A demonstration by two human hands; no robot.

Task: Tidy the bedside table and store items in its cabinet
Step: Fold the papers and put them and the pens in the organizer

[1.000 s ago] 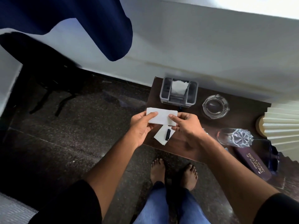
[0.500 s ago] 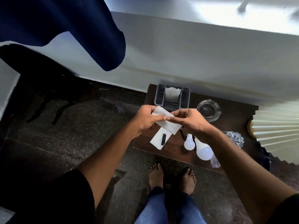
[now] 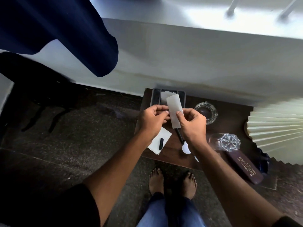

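Above the dark wooden bedside table [image 3: 173, 155], both hands pinch one white folded paper [image 3: 174, 108], which stands nearly upright. My left hand [image 3: 151, 122] grips its left edge and my right hand [image 3: 192, 122] grips its right edge. Behind the paper sits a grey tissue holder [image 3: 155, 98] with white tissue in it. On the table under my left wrist lies a second white paper [image 3: 164, 138] with a small black cap [image 3: 161, 143] on it. A black pen [image 3: 179, 136] and a white bulb [image 3: 186, 148] lie under my right hand.
A glass ashtray [image 3: 207, 112], a cut-glass tumbler on its side [image 3: 227, 142], a maroon spectacle case [image 3: 244, 166] and a pleated cream lampshade [image 3: 277, 128] fill the table's right side. My bare feet [image 3: 172, 181] stand on the dark floor. A dark blue curtain [image 3: 62, 30] hangs upper left.
The paper was held flat and wide, then turned and folded; now it stands narrow and nearly upright between both hands. The view has shifted slightly.
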